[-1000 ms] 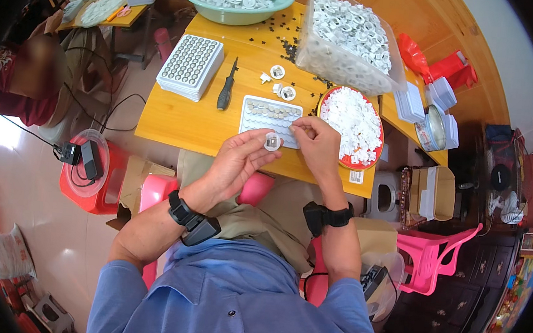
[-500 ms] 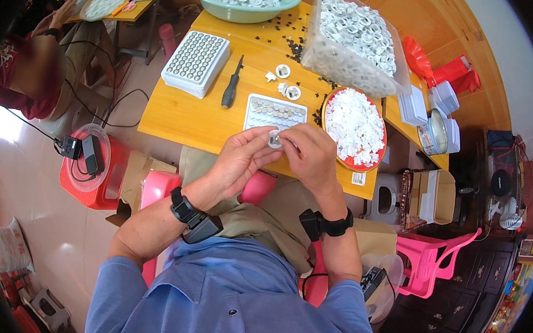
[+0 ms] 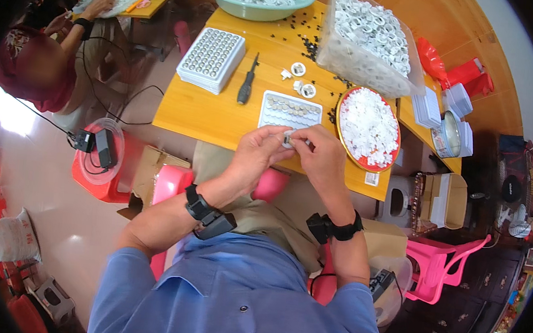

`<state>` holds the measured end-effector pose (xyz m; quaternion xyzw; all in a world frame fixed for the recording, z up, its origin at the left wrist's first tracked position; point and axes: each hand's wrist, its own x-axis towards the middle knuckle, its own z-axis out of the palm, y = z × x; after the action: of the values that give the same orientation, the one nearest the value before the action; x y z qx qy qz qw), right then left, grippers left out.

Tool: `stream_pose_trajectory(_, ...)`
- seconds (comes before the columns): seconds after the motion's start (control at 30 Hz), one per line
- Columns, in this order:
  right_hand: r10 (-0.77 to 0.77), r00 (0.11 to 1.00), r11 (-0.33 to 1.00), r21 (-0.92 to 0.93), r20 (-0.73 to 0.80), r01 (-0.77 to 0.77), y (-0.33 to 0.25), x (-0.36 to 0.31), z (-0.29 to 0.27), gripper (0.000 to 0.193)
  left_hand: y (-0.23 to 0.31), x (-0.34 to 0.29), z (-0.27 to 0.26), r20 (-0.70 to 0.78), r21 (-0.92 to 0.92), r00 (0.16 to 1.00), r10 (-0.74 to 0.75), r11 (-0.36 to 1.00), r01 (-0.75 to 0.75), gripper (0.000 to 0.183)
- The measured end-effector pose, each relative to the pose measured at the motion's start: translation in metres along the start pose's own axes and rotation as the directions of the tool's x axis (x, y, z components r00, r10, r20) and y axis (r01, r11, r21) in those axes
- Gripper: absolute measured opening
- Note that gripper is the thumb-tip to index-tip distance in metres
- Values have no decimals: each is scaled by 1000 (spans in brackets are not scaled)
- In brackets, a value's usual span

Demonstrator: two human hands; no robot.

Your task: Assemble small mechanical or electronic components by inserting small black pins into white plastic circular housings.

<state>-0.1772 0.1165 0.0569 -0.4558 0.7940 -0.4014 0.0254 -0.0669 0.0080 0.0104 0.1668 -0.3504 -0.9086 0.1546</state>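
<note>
Just in front of the table's near edge, my left hand (image 3: 251, 158) pinches a small round white plastic part (image 3: 288, 139) between thumb and fingers. My right hand (image 3: 322, 157) closes on the same part from the other side, its fingertips over it. Small dark or metallic detail shows in the part, too small to make out. Beyond my hands lies a white tray (image 3: 312, 122) with round silvery cells in its upper rows. Two round white parts (image 3: 298, 69) and small white pieces (image 3: 285, 75) lie behind the tray. A dark-handled screwdriver (image 3: 245, 92) lies to its left.
Left on the table stands a stack of cell-filled trays (image 3: 199, 83). A red plate (image 3: 340, 123) heaped with white pieces is at right. Behind are a green basin (image 3: 253, 11), a clear bin (image 3: 364, 74) and scattered black bits (image 3: 310, 47). Another person (image 3: 32, 76) works at far left.
The whole view has shifted, moving the scene slightly rightward. My hands stay together on the round part, with small finger movements. The other person's hand has reached to the white pile.
</note>
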Motion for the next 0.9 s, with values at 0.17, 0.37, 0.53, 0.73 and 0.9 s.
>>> stream_pose_trajectory(0.17,-157,987,968,-192,31,160,5,-20,1,17,-25,-9,-20,-108,172,994,-26,984,44,27)
stream_pose_trajectory(0.37,-203,979,972,-115,18,203,-7,-33,-10,11,-17,-28,-2,-51,98,998,-25,995,30,29)
stream_pose_trajectory(0.53,-206,979,967,-155,2,204,4,-26,-3,14,-7,-20,-2,-17,119,999,31,992,-29,27)
stream_pose_trajectory(0.73,-147,987,951,-267,61,158,-1,-24,1,17,-16,-11,-6,-77,67,996,46,997,-41,25)
stream_pose_trajectory(0.9,113,993,994,8,39,-113,5,-20,5,15,-6,-21,2,-34,82,999,29,996,-26,26)
